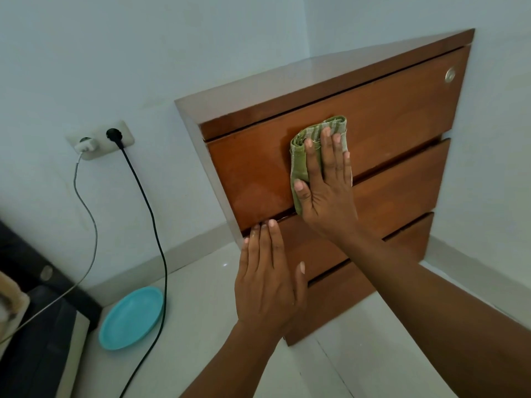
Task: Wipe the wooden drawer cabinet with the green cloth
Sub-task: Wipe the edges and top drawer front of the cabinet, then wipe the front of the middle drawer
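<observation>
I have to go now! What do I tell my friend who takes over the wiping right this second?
Right hand: flat, pressing the folded green cloth against the top drawer of the brown wooden drawer cabinet.
Left hand: open, flat on the middle drawer, reaching the gap under the top drawer.
Done: wiping is on the top drawer; how much is clean cannot be told.
Left: probably the lower drawers, the top and the side.

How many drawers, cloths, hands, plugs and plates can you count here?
Drawers: 3
Green cloth: 1
Hands: 2, left hand and right hand
Plugs: 2, white plug and black plug
Blue plate: 1
Total: 9
</observation>
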`<state>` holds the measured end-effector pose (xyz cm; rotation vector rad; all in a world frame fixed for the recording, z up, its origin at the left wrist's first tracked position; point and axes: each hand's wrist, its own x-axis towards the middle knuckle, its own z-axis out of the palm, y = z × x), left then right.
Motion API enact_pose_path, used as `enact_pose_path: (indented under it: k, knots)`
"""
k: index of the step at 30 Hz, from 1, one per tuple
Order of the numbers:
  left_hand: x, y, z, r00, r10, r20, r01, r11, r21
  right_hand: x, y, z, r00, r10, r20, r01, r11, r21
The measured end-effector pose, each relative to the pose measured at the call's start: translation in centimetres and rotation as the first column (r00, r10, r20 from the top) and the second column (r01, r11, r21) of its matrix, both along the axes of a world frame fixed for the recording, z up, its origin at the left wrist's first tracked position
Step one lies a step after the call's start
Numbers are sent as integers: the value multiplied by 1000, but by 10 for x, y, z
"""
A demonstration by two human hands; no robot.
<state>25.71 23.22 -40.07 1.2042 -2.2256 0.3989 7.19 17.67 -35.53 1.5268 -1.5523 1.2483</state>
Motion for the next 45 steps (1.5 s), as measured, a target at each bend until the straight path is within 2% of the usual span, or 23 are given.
enact_pose_path:
  k: [6, 13, 16, 19, 23, 31, 37, 39, 42, 45]
  knots:
    - [-9, 1, 13, 995, 75, -61, -73, 997, 32, 0, 1, 0, 1000, -5, 4, 5, 1000, 18]
    - [-12, -3, 29, 985, 121, 123, -125, 992, 26, 0, 1, 2, 1000, -12, 2, 12, 1000, 28]
    - [-11, -3, 34, 983, 108, 146, -113, 993, 26, 1, 2, 2, 1000, -15, -1, 15, 999, 43]
    - [-14, -1, 39, 988, 106, 111, -110, 993, 29, 0, 5, 3, 1000, -19, -9, 20, 998, 54]
    - [-20, 6, 45, 992, 125, -6, -124, 987, 100, -3, 11, 6, 998, -44, -46, 48, 995, 87]
    - [-24, 12, 57, 992, 128, 23, -130, 980, 152, -17, 32, 22, 994, 99, -38, -98, 995, 26]
    - [-10, 15, 56, 999, 5, -38, 4, 979, 206, -24, 45, 49, 987, 149, 54, -148, 989, -13]
    - [3, 17, 55, 997, -29, -78, 41, 986, 164, -25, 54, 56, 960, 240, 147, -238, 971, -29]
    - [28, 18, 50, 986, -121, -111, 127, 991, 50, -22, 69, 73, 867, 372, 332, -386, 922, -28]
    - [46, 27, 37, 971, -237, -41, 237, 972, -3, -9, 88, 83, 876, 402, 265, -432, 900, 61]
